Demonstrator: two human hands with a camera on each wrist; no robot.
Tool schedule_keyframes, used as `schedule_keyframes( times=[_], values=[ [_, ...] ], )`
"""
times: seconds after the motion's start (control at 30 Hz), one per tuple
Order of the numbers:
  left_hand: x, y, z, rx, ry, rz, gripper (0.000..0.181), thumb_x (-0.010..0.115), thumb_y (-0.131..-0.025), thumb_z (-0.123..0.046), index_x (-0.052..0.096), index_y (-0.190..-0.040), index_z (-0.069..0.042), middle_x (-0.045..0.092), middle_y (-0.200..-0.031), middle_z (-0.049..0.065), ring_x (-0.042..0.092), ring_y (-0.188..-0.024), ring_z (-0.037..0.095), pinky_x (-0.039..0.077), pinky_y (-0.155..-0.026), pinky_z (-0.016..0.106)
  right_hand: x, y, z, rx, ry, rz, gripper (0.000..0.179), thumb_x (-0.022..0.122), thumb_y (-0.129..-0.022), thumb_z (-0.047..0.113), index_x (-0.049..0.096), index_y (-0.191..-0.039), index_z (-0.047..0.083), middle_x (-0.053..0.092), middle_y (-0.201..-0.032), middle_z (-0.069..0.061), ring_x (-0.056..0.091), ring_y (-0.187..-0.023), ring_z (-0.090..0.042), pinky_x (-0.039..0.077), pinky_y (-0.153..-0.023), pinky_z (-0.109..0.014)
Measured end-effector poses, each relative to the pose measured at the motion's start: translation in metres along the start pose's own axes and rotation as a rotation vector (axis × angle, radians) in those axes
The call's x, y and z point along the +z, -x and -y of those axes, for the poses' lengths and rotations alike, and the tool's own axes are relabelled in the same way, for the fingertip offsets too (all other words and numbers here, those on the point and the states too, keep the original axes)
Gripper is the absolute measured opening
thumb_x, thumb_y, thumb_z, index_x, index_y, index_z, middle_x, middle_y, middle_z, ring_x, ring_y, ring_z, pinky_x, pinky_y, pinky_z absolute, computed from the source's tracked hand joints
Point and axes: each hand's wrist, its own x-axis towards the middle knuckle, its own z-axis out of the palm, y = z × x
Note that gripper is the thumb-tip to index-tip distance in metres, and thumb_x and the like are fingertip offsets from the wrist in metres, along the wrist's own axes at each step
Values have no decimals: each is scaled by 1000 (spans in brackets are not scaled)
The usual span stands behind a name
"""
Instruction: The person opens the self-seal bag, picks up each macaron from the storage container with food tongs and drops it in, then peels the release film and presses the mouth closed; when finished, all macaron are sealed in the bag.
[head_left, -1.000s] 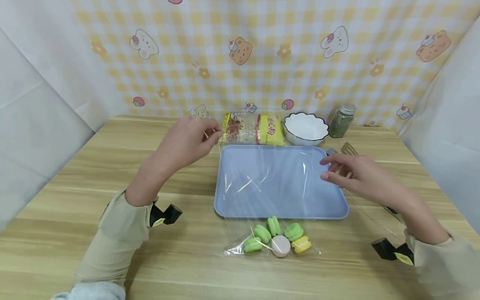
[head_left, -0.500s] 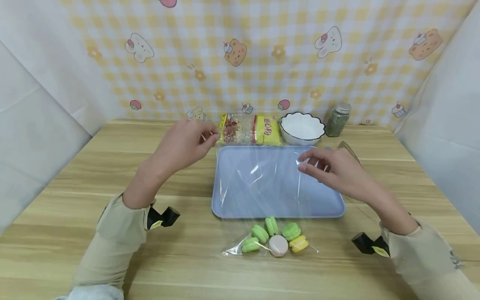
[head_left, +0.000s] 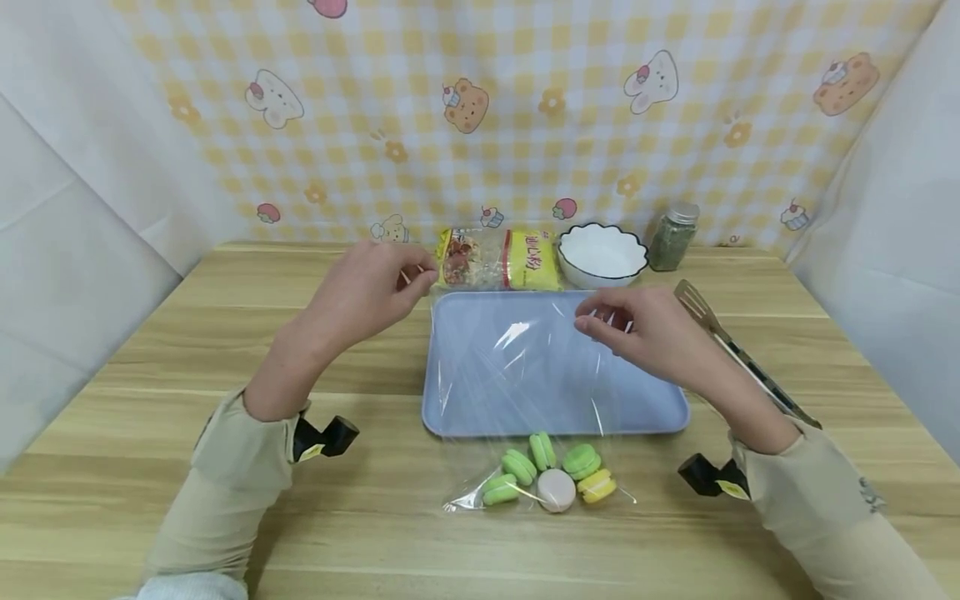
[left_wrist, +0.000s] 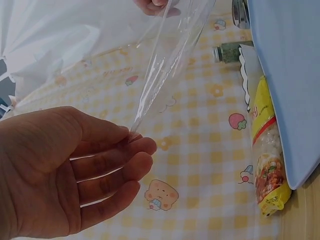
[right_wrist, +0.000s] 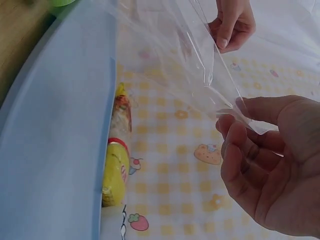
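Observation:
A clear plastic bag (head_left: pixel 480 367) stretches up from the near side of the table, in front of the blue tray (head_left: pixel 637 408). At its lower end lie several macarons: green ones (head_left: pixel 582 461), a yellow one (head_left: pixel 597 486) and a pale one (head_left: pixel 557 490). My left hand (head_left: pixel 375 283) pinches one top corner of the bag between thumb and forefinger, seen close up in the left wrist view. In the right wrist view, my right hand (right_wrist: pixel 272 165) pinches the film on the opposite side, with its other fingers curled loosely. Both hands are raised over the tray's far half.
Behind the tray are a yellow food packet (head_left: pixel 532 260), a white scalloped bowl (head_left: pixel 602 252) and a jar of green herbs (head_left: pixel 674 237). A slotted turner (head_left: pixel 697 304) lies right of the tray, partly behind my right arm. A checked curtain (head_left: pixel 510 150) hangs at the back.
My right hand has moved left from the tray's right edge toward my left hand, and the bag film has slackened. The left hand has stayed nearly still.

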Motion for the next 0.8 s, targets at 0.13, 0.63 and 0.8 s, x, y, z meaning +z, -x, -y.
schedule_keyframes(
  times=[0.13,0.63,0.8],
  values=[
    [0,-1,-2,9,1,-1,14,58,-91,-12,71,-93,-7,68,-79,2,63,-70,14,49,-60,31,0,1,-1,-24,-10,-18,8,62,-90,12,69,-88,9,59,-64,5,51,-52,-5,42,-46,-23],
    [-2,2,-4,10,24,8,10,62,-89,-11,71,-91,-7,68,-81,2,63,-68,14,49,-60,31,1,4,-2,-72,-16,-35,7,63,-88,4,68,-87,9,56,-63,9,49,-49,-4,42,-43,-23],
    [-2,3,-4,22,18,-2,7,65,-87,-9,70,-88,-6,68,-80,2,63,-68,14,49,-58,30,1,3,0,-95,-18,-40,8,63,-87,3,69,-87,8,56,-63,9,48,-48,-3,41,-43,-22]
  ],
)
